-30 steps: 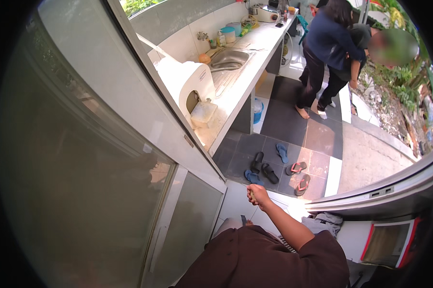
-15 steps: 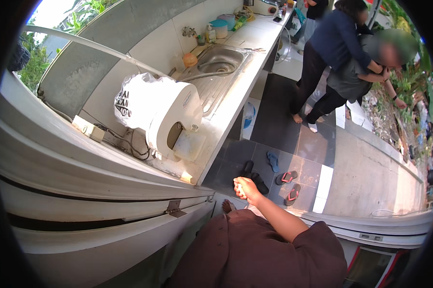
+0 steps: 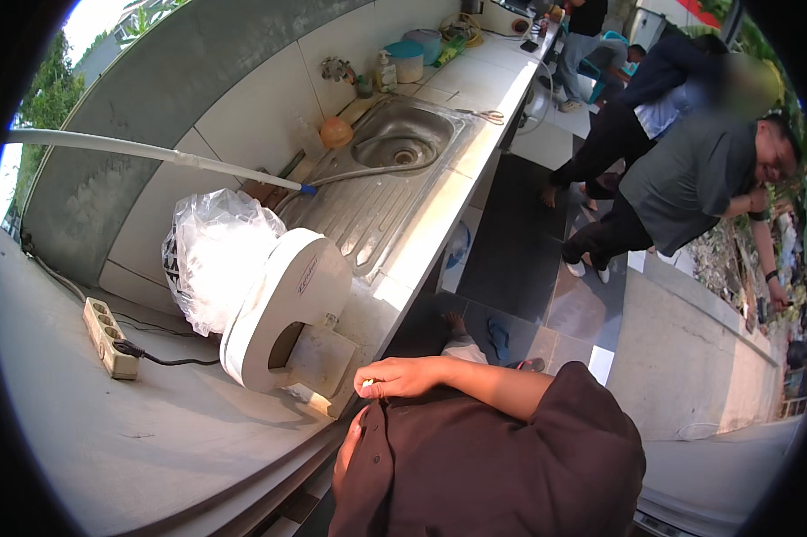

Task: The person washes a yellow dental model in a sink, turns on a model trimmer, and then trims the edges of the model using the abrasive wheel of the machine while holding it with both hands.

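Observation:
My right hand is closed in front of my brown shirt, its fingers curled round a small pale-yellow piece that just shows at the fingertips. What that piece is, I cannot make out. Below it, at the shirt's left edge, part of my left hand shows; the shirt and shadow hide its fingers. Nearest to both hands is a white round-bodied appliance on the counter's end, with a square pale flap at its opening. A clear plastic bag covers its far side.
A steel sink is set in the tiled counter, with scissors beside it. A white pole slants toward the sink. Left of the appliance lies a power strip. A blue sandal lies on the floor. People stand at the right.
My view has shifted forward and nearer the appliance. My right hand has come in closer to my shirt. The people at the right have changed posture, and part of my left hand now shows.

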`<control>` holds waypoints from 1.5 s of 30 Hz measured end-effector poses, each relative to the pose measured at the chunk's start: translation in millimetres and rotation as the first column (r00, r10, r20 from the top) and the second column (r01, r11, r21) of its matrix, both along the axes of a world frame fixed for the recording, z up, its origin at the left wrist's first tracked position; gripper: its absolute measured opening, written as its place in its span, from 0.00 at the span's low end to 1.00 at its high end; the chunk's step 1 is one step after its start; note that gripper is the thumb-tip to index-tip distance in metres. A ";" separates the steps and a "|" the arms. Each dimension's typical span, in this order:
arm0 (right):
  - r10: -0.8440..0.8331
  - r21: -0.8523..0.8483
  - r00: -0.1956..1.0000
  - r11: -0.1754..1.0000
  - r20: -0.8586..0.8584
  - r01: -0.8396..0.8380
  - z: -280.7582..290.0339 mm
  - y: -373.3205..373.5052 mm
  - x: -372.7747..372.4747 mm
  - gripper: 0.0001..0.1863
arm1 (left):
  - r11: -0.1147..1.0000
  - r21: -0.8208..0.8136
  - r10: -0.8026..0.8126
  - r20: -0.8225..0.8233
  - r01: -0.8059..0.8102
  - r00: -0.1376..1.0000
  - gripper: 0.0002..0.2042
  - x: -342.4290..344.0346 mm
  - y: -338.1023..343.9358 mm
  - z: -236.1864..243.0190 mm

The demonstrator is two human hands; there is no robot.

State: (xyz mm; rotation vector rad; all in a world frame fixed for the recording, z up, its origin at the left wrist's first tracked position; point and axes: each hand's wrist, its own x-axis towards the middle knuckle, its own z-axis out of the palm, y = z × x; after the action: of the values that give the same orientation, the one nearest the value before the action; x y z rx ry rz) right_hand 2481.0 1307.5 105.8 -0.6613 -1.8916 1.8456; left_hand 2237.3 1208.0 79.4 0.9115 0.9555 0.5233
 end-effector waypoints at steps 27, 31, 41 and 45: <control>-0.902 0.742 0.388 0.391 0.191 0.545 -253.4 622.9 255.1 0.18 | 0.460 -0.464 0.862 0.029 -0.757 0.506 0.10 306.3 238.3 -53.9; -0.785 0.822 0.468 0.537 0.405 0.189 -278.5 657.1 274.2 0.23 | 0.278 -0.478 0.944 -0.023 -0.833 0.328 0.09 312.7 208.3 -52.9; -0.665 0.794 0.508 0.605 0.548 -0.065 -278.9 653.5 282.2 0.22 | 0.201 -0.497 0.979 0.076 -0.844 0.188 0.08 310.1 225.2 -59.6; -0.740 0.832 0.623 0.495 0.253 0.250 -276.5 676.3 299.7 0.18 | 0.265 -0.436 0.962 0.064 -0.860 0.265 0.08 304.3 245.7 -50.2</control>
State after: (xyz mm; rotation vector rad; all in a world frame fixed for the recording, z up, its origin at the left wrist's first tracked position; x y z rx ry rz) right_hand 2780.8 1983.9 -170.7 -1.4149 -2.1818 0.3491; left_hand 2541.6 1453.7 29.3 -0.2092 1.1721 1.4630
